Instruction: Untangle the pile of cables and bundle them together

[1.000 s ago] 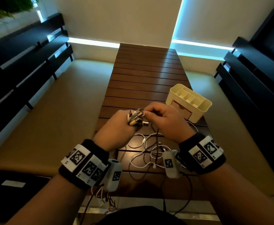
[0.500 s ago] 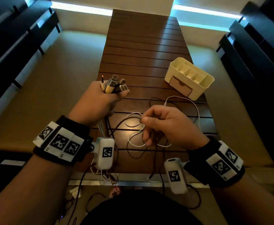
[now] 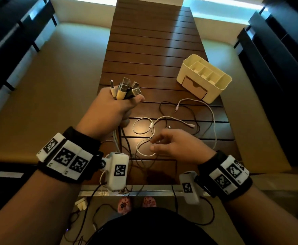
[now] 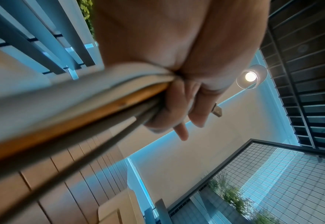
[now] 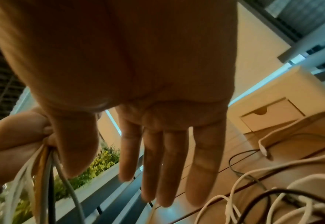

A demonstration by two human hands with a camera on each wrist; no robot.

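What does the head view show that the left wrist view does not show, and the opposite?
Only the head view shows the right hand, open with relaxed fingers above the loose cables on the table, the open top compartments of the cream organizer, and the cluster of USB plugs standing out of the left hand.

Only the left wrist view shows the underside of the fist, where white, yellow and dark cords enter it side by side, and a lamp overhead.

Both show the left hand gripping the cable bundle, and the slatted wooden table.

wristbands [image 3: 65, 159]: black, white coded tags | wrist cameras [image 3: 117, 171]: white
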